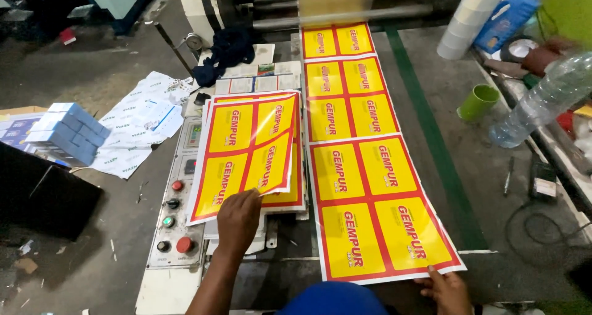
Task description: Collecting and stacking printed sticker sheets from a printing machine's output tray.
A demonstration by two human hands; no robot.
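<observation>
A stack of printed sheets, glossy yellow panels framed in red with thin white margins, lies on the machine top left of centre, its uppermost sheet skewed so that its lower left corner overhangs the control panel and its lower right corner curls slightly above the sheets under it. The left hand lies flat on the near edge of that top sheet, fingers held together and pressed on the paper, nothing pinched. Just beside the stack, with a narrow gap between them, a long printed web of the same yellow and red panels runs from the rollers at the far end down to the near edge of the machine, smooth and flat, its sides straight. The right hand touches the web's near right corner, fingertips on the white margin; whether it grips the edge cannot be told. The control panel is pale metal with round red, green and black buttons in a column. Right of the web a dull grey surface with a green stripe lies open up to a green cup and a clear, crinkled plastic bottle, both well apart from the web. On the floor at left lie loose white printed sheets and blue boxes.
</observation>
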